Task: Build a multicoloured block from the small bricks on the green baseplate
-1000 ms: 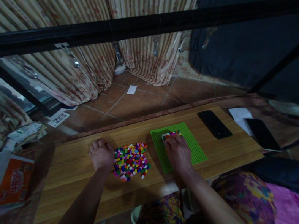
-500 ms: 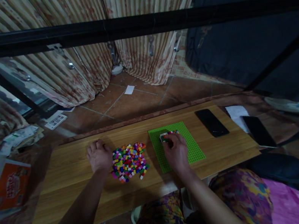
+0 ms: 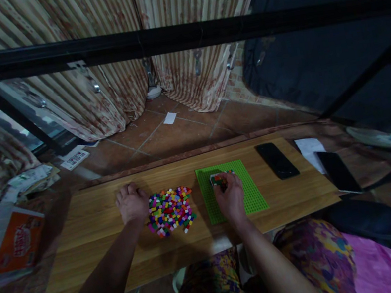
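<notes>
A heap of small multicoloured building bricks (image 3: 171,211) lies on the wooden table. Just left of it my left hand (image 3: 132,204) rests on the tabletop, fingers loosely spread and holding nothing. On the green studded baseplate (image 3: 252,192), a cluster of small bricks (image 3: 217,178) in white, green, orange and red sits near the upper middle. My right hand (image 3: 231,195) is over the plate, thumb and fingers pinched at a small brick in this cluster. The hand covers part of the cluster and the fingertips' exact contact.
A black phone (image 3: 277,160) lies right of the baseplate on the wooden table (image 3: 93,235). Beyond the right edge are a second dark device (image 3: 338,172) and white paper (image 3: 310,150). An orange-labelled plastic box (image 3: 17,241) stands at the left. A black bar (image 3: 176,37) crosses before the curtains.
The view has shifted slightly. My right fingers have moved a little on the brick cluster, showing more green and orange there. My left hand stays beside the heap.
</notes>
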`<state>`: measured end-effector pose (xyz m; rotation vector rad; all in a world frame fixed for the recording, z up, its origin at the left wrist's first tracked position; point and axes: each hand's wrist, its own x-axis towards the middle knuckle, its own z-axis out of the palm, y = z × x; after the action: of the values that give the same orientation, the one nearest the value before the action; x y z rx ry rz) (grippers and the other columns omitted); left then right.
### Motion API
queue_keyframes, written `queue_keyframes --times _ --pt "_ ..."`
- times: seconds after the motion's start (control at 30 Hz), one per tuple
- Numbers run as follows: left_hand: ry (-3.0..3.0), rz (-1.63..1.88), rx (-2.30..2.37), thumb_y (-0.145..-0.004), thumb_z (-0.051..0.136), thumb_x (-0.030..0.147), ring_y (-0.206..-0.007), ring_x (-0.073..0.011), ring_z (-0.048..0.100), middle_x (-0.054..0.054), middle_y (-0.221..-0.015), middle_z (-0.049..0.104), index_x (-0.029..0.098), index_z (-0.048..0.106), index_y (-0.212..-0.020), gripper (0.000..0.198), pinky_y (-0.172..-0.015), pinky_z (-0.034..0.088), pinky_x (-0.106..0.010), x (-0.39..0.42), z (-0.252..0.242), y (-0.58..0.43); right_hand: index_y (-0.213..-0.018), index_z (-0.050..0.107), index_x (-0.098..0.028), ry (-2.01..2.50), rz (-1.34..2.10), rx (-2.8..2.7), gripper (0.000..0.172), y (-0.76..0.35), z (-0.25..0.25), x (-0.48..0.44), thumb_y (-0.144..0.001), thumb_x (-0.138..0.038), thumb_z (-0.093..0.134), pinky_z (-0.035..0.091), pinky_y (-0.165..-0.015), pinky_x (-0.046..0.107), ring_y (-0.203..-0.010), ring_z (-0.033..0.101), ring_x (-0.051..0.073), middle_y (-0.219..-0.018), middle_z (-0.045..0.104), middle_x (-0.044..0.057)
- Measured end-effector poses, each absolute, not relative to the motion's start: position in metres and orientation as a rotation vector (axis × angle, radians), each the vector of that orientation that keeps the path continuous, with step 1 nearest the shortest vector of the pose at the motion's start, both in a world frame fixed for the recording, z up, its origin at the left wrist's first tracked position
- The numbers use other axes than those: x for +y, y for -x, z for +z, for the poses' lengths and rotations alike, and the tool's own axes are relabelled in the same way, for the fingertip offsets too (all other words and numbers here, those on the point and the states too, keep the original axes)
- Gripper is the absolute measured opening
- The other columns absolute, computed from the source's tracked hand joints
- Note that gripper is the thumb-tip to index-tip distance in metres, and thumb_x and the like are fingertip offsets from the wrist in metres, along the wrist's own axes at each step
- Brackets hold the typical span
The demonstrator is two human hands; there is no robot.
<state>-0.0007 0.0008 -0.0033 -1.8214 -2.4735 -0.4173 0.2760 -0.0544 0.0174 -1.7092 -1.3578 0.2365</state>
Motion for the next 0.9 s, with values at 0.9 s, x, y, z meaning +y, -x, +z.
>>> queue_keyframes --times 0.9 --pt "1.807 -0.454 -2.465 -0.09 0.039 0.028 -0.115 -0.0342 0.051 -0.016 -0.127 0.059 0.013 0.061 -0.121 0.041 -0.098 0.04 -0.046 -0.001 -0.006 0.001 -0.105 0.073 -0.023 1.408 0.403 -2.058 0.032 -0.224 -0.012 -0.047 -0.088 -0.007 0.05 0.049 -0.089 0.033 -0.097 0.056 0.022 -0.099 0.066 0.008"
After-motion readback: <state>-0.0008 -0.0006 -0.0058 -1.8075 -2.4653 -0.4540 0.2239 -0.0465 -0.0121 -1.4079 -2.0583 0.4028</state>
